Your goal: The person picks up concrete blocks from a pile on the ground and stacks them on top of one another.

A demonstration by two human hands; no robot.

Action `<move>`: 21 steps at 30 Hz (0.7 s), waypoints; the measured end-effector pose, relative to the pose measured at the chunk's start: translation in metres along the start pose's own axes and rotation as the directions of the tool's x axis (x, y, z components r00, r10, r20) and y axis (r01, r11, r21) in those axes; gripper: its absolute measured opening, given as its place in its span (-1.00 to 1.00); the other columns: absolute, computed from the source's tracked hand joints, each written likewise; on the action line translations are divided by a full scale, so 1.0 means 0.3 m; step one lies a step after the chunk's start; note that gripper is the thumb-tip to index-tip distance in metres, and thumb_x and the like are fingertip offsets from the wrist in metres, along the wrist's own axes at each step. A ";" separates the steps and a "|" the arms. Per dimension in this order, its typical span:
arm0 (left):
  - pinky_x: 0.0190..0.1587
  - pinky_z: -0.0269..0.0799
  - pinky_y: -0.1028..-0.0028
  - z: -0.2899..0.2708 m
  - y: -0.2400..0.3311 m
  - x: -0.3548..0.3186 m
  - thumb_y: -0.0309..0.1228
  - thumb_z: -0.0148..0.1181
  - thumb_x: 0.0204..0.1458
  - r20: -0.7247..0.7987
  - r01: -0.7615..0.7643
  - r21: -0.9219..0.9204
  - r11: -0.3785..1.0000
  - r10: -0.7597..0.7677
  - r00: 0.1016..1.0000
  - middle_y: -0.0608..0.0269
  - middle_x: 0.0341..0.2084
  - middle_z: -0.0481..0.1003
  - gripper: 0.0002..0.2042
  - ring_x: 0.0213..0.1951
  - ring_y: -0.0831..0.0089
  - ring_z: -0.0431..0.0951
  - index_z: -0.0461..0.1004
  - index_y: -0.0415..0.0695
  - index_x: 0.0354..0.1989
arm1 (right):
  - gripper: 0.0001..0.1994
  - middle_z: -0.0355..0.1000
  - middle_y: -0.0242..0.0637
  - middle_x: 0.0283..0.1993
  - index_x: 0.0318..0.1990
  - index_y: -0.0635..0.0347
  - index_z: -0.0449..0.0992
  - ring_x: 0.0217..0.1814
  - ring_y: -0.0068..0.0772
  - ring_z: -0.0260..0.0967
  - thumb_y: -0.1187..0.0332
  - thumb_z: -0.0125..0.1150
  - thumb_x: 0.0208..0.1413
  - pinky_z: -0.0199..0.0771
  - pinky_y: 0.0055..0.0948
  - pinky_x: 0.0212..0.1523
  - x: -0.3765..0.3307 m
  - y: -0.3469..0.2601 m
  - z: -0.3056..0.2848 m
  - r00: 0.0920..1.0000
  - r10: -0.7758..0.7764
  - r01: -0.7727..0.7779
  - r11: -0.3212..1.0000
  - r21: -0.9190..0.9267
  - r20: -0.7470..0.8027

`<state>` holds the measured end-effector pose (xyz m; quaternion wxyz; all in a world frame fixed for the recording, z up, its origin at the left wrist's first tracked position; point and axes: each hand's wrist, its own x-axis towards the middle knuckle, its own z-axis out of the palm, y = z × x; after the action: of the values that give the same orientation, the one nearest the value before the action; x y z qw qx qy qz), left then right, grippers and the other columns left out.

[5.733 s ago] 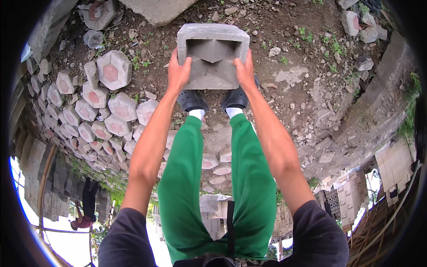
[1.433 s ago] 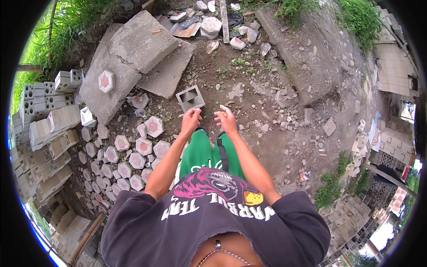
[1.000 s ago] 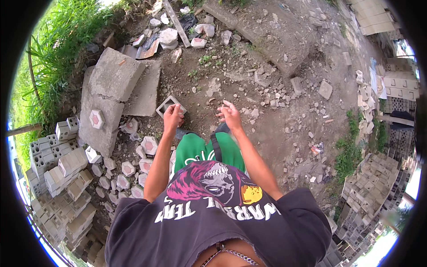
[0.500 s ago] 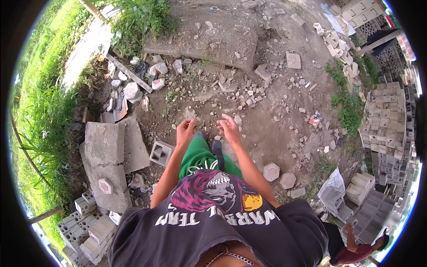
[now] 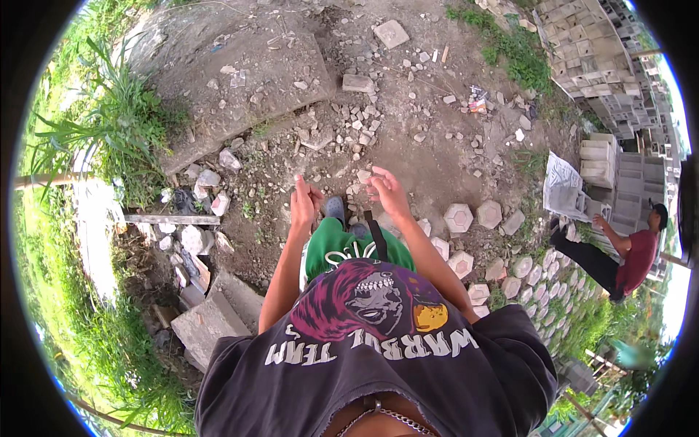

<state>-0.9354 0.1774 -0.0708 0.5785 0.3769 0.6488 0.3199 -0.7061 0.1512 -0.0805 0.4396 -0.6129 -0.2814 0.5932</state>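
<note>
My left hand (image 5: 304, 204) hangs in front of my green shorts (image 5: 328, 247), one finger raised and the others loosely bent apart, with nothing in it. To its right, my right hand (image 5: 389, 193) is likewise without any object, its fingers spread and slightly curled. Neither hand touches anything. Below them my grey shoe (image 5: 334, 209) shows on bare dirt. Nearest to the right hand on the ground are small broken stones (image 5: 362, 125), and hexagonal concrete pavers (image 5: 459, 218) lie further to the right.
A broken concrete slab (image 5: 255, 73) lies ahead on the left. Rubble, a plank (image 5: 171, 219) and another slab (image 5: 209, 328) are at left. Stacked hollow blocks (image 5: 586, 47) line the far right. Another person (image 5: 633, 255) is at the right, by a white sack (image 5: 564, 182).
My view has swung to the right, bringing in many pavers and more of the other person. The left hand's fingers have loosened from a closer pinch; both hands remain without objects.
</note>
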 end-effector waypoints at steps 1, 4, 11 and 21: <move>-0.66 0.01 0.51 0.008 0.029 0.047 0.30 -0.53 0.18 0.040 0.001 0.017 1.000 -0.001 0.999 0.37 -0.86 0.20 -0.17 -0.76 0.58 0.13 0.42 -0.22 -0.66 | -0.57 0.52 -0.26 -0.14 0.21 0.23 0.29 -0.27 -0.59 0.44 0.30 0.06 0.22 0.44 -0.57 -0.32 0.014 -0.009 -0.011 1.000 -0.008 0.008 1.000 0.011 -0.026; -0.63 0.07 0.49 0.046 0.106 0.156 0.19 -0.45 0.25 0.164 -0.077 0.106 0.991 0.058 0.985 0.35 -0.89 0.20 -0.21 -0.74 0.56 0.19 0.45 -0.26 -0.67 | -0.61 0.53 -0.27 -0.18 0.17 0.23 0.34 -0.30 -0.59 0.44 0.29 0.06 0.22 0.44 -0.56 -0.33 0.025 -0.034 -0.055 0.991 0.002 0.006 0.998 0.056 -0.132; -0.62 0.27 0.51 0.297 0.211 0.356 -0.06 -0.30 0.33 0.430 -0.182 0.137 0.974 0.107 0.896 0.29 -0.74 0.36 -0.49 -0.67 0.58 0.38 0.45 -0.24 -0.38 | -0.68 0.51 -0.35 -0.29 0.09 0.21 0.40 -0.37 -0.60 0.43 0.29 0.07 0.24 0.42 -0.57 -0.38 0.052 -0.046 -0.209 0.925 0.042 0.050 0.972 0.231 -0.377; -0.34 0.38 0.58 0.893 0.292 0.445 -0.54 0.27 -0.02 0.625 -0.223 0.112 0.968 0.106 0.774 0.32 -0.31 0.48 -0.80 -0.40 0.67 0.41 0.33 -0.15 -0.55 | -0.71 0.50 -0.34 -0.25 0.08 0.16 0.43 -0.32 -0.56 0.44 0.30 0.05 0.25 0.50 -0.51 -0.29 0.132 -0.062 -0.650 0.819 0.027 0.216 0.912 0.350 -0.574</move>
<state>-0.6654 0.3311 -0.0980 0.6909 0.5663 0.4160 0.1699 -0.5073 0.1541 -0.1009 0.6481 -0.6430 -0.0418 0.4058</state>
